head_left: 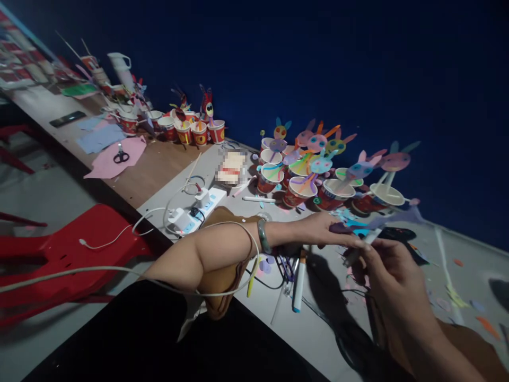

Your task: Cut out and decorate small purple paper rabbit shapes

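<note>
In the head view, my left hand (324, 231), with a green bangle on its wrist, reaches across to the right. Its fingers are closed on blue and purple paper pieces (356, 227). My right hand (397, 270) meets it there, thumb and fingers pinched on a slim whitish stick-like thing (373, 236) whose kind is too blurred to tell. A pale purple paper strip (407, 216) sticks out to the right beyond both hands. Behind them stand decorated paper cups (300, 193) with paper rabbit heads (320, 164) on strips.
A white power strip (212, 200) with plugs and loose cables lies left of my forearm. A marker (299, 284) and paper scraps (265, 265) are on the table. Further left are scissors (121, 154) on pink paper, more cups (199, 133), a pitcher (121, 69) and a red chair (99, 233).
</note>
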The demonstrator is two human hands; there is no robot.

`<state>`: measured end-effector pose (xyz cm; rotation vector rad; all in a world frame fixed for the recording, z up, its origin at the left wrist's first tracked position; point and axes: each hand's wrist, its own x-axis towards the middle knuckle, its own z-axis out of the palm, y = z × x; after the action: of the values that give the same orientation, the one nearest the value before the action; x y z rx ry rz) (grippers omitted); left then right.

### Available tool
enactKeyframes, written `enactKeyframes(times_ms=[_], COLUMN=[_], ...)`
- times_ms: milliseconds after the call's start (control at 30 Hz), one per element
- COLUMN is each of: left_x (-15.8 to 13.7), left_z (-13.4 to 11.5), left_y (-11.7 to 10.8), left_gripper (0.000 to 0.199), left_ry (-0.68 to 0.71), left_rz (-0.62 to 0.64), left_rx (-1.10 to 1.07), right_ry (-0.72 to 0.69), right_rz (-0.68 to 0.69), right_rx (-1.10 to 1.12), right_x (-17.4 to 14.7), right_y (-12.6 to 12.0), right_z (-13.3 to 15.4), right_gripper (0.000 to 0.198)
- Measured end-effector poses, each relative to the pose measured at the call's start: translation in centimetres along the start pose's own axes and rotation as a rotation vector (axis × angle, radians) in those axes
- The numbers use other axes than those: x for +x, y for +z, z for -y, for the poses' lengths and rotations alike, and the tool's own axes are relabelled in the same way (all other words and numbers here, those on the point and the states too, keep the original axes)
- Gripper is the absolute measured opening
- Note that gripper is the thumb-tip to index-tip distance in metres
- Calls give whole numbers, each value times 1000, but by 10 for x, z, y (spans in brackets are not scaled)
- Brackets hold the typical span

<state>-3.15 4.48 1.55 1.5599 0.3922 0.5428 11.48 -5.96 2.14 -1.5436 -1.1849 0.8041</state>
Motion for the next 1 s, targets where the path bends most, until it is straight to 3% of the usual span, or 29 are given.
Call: enactKeyframes(times_ms=[267,567,733,867,933,1000], left_x=[2,3,2,-1,-2,-1], left_z=[2,4,-2,-4,-3,-3], left_y=[1,3,7,10,12,12], left_gripper=[47,28,16,11,12,15], left_ry=[-37,140,99,45,19,16], left_rz=[-6,161,383,628,649,591], left_rx=[-57,374,502,431,413,406], right_ry=[-72,73,228,316,283,266], right_rz=[-12,-9,-110,-64,-54,-67], right_rx=[-62,73,3,121,132,80], right_x=[-11,-33,-33,-40,-45,-48], right_y=[6,-3,-14,-15,-14,-13], right_z=[-3,-23,-36,-33,-29,-25], right_gripper=[43,51,58,72,69,63])
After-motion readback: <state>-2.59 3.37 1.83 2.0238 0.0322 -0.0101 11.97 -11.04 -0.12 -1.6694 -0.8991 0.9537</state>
